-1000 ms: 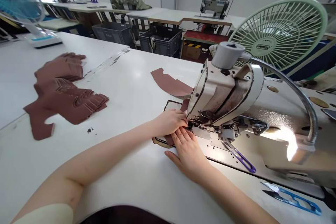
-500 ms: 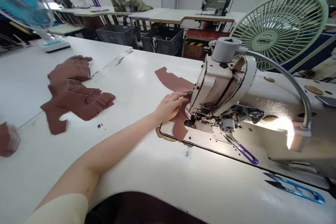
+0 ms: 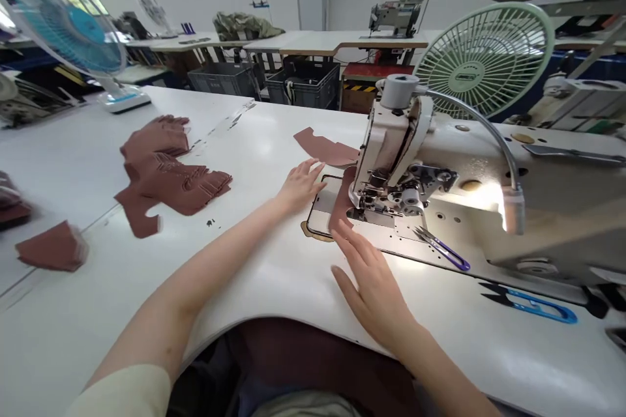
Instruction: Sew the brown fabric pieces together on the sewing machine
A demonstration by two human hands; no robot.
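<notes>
A brown cut piece point(image 3: 341, 203) lies on the bed of the sewing machine point(image 3: 391, 143), its right edge by the presser foot. My left hand point(image 3: 299, 189) rests on the table just left of the bed, fingers apart, with nothing in it. From the front, my right hand point(image 3: 370, 280) reaches toward the piece, fingers stretched out and fingertips at its near end; whether they touch it I cannot tell. Another brown piece point(image 3: 325, 146) lies flat behind the bed. Purple thread snips point(image 3: 447, 251) rest on the machine bed, right of the needle area.
Stacks of brown pieces point(image 3: 166, 176) lie on the left of the table, with a smaller stack point(image 3: 51, 247) nearer. Blue thread snips point(image 3: 533, 305) lie at the front right. A green fan point(image 3: 484, 65) stands behind the machine, a blue fan point(image 3: 83, 32) at the far left.
My left hand has come off the brown piece and moved slightly left, its fingers spreading. My right hand has come into view from below. The camera view has shifted.
</notes>
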